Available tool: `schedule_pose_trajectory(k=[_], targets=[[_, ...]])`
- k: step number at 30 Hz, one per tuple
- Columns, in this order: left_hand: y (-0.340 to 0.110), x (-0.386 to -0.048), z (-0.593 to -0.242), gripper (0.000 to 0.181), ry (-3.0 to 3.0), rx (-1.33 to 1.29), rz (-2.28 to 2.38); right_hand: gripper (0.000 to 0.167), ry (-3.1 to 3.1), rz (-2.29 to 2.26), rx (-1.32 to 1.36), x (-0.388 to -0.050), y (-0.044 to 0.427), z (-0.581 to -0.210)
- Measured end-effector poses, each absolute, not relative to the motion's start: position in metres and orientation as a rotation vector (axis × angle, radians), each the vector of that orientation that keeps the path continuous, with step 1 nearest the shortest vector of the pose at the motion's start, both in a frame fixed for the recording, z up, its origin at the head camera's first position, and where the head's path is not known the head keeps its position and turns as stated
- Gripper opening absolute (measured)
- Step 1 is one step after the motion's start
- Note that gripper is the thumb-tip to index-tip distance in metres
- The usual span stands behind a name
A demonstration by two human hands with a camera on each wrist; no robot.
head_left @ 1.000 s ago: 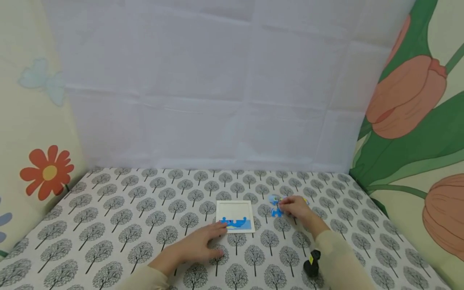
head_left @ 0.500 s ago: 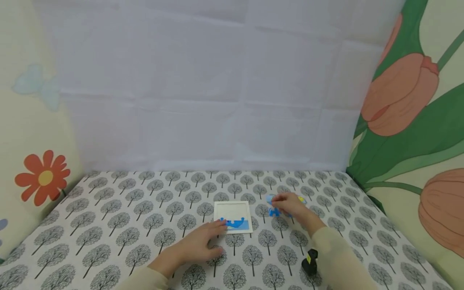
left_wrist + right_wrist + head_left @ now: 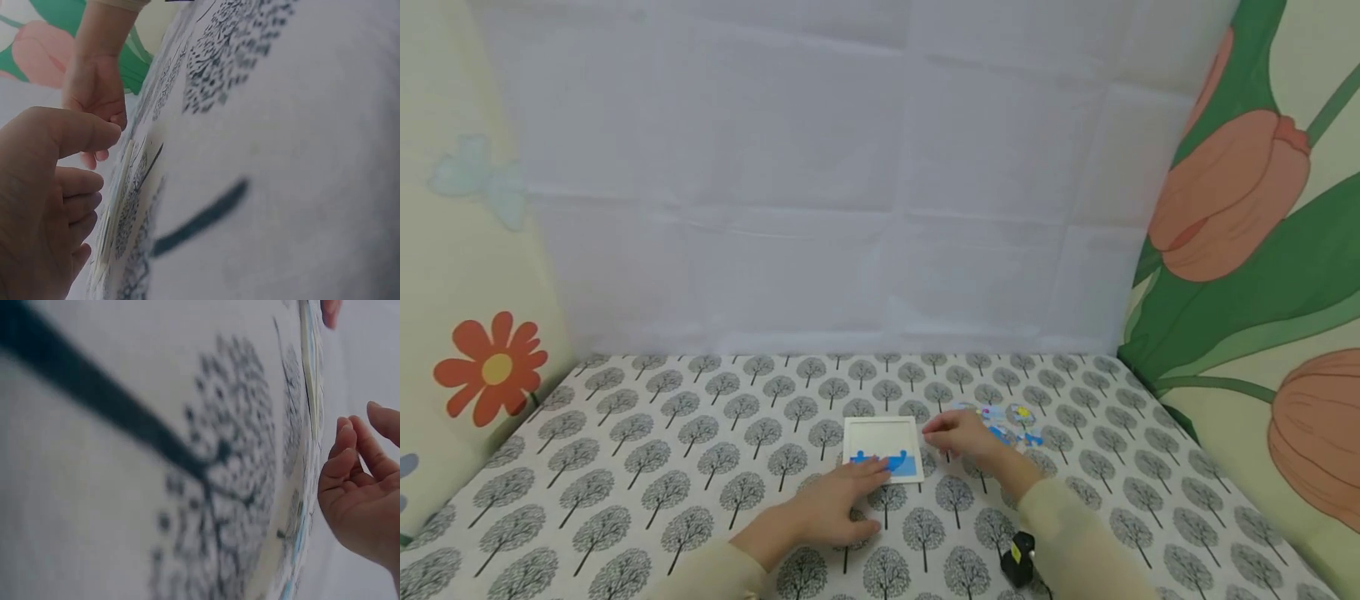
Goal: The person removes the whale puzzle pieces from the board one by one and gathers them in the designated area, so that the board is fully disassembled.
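Observation:
My left hand (image 3: 844, 500) lies over the lower left of a small white puzzle frame (image 3: 883, 422), fingertips on its lower part. A blue strip of fitted puzzle pieces (image 3: 906, 464) fills the bottom of the frame; some of it is hidden by the fingers. Just right of the frame hovers my right hand (image 3: 964, 435), its fingers bent toward the frame. In the right wrist view, the right thumb (image 3: 382, 422) stands apart from the fingertips, and no piece shows between them. Several loose puzzle pieces (image 3: 1021, 413), blue and yellow, lie behind and beside the right hand.
A small black object with a yellow mark (image 3: 1018, 560) is beside the right sleeve (image 3: 1078, 533). The tabletop cloth (image 3: 700, 500) has a tree print. A white sheet (image 3: 790, 208) hangs behind the table, with flower-painted walls at both sides.
My right hand has moved left and nearer, from the loose pieces toward the frame. My left hand has slid slightly right, covering more of the blue strip.

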State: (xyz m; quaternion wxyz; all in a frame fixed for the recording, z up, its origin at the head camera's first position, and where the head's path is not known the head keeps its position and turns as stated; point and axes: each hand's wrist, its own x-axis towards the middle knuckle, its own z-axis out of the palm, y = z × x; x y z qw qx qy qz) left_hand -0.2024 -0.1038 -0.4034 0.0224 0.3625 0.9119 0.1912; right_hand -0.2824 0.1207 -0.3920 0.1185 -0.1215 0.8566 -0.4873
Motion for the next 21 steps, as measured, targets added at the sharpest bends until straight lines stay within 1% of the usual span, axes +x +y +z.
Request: schedule_pose_trajectory(k=[11, 21], targets=[[-0.105, -0.203, -0.405, 0.064, 2.768, 1.115, 0.606, 0.021, 2.48, -1.378, -0.467, -0.271, 0.108, -0.4], [-0.105, -0.205, -0.414, 0.067, 2.754, 1.142, 0.57, 0.022, 2.482, -1.368, -0.477, -0.266, 0.109, -0.405]])
